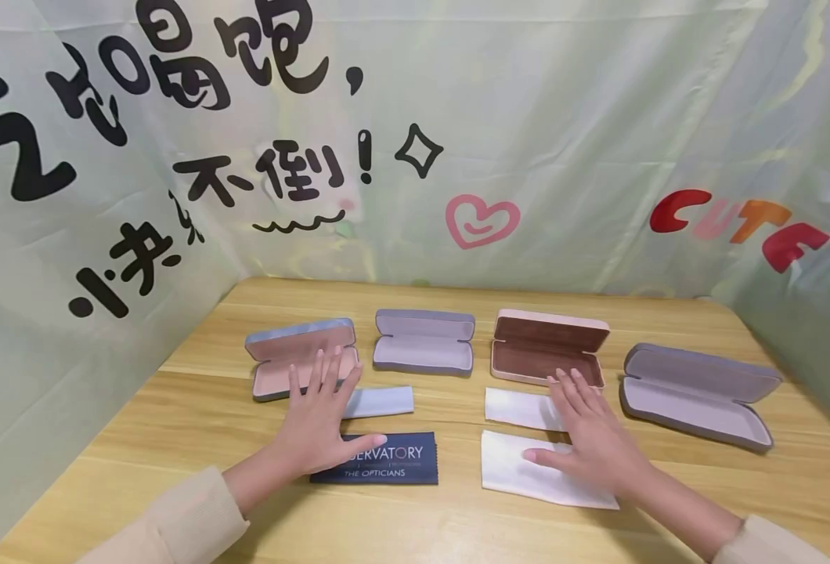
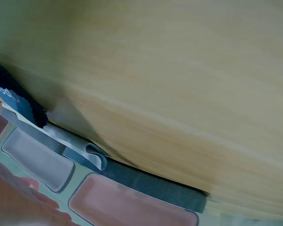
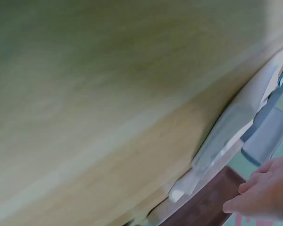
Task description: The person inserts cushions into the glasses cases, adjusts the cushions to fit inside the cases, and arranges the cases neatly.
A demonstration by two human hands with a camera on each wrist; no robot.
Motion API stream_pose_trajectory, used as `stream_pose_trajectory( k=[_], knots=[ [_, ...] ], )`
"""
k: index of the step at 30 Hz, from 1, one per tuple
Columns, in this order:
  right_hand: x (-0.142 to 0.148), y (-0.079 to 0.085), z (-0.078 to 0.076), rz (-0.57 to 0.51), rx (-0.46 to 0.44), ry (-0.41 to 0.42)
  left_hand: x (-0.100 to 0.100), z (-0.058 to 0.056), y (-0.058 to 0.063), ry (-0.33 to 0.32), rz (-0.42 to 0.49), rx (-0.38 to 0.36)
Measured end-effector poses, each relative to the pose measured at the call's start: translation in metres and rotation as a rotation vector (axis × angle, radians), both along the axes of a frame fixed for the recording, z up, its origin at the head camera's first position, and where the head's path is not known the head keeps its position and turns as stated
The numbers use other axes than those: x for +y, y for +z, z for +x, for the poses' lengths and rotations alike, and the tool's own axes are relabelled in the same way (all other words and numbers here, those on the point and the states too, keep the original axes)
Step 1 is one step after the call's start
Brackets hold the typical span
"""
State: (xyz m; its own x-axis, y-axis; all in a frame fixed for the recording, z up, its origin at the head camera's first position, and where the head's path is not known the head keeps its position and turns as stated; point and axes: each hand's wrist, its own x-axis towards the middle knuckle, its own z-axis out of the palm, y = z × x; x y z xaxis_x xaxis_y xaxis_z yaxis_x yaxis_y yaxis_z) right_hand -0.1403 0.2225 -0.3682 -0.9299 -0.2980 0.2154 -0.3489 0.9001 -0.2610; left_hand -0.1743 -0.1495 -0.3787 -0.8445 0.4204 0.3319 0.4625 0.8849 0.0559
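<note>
My left hand (image 1: 319, 427), fingers spread straight, is over a navy cloth (image 1: 401, 470) lettered THE OPTICIANS and a folded pale blue cloth (image 1: 387, 401), covering part of both. Just beyond its fingertips stands an open glasses case (image 1: 267, 376) with a blue lid and pink lining. Straight fingers also show on my right hand (image 1: 598, 439), which overlaps two folded white cloths, a smaller one (image 1: 514, 407) behind and a larger one (image 1: 510, 470) in front. Its fingertips reach the front edge of an open pink case (image 1: 549, 333) with brown lining. Neither hand grips anything.
An open lavender glasses case (image 1: 422, 352) stands at the back between the blue and pink ones. Farther right is an open grey-purple case (image 1: 697, 403), set at an angle. Printed curtains (image 1: 563, 141) surround the back and sides of the wooden table (image 1: 450, 533).
</note>
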Motion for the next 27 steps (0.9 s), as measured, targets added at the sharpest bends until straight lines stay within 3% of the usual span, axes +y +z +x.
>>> stream_pose_trajectory(
  k=[8, 12, 17, 27],
  knots=[
    [-0.026, -0.002, 0.0, -0.114, -0.023, 0.064, -0.014, 0.003, 0.0, -0.007, 0.022, -0.019],
    [-0.039, -0.003, -0.002, -0.159, -0.009, 0.105, -0.023, 0.004, 0.001, -0.039, 0.046, 0.016],
    [-0.055, -0.004, -0.003, -0.263, -0.076, 0.161, -0.032, 0.006, 0.005, -0.103, 0.071, 0.034],
    [-0.086, -0.005, -0.005, -0.395, -0.148, 0.236, -0.041, 0.013, 0.004, -0.159, 0.126, -0.149]
  ],
)
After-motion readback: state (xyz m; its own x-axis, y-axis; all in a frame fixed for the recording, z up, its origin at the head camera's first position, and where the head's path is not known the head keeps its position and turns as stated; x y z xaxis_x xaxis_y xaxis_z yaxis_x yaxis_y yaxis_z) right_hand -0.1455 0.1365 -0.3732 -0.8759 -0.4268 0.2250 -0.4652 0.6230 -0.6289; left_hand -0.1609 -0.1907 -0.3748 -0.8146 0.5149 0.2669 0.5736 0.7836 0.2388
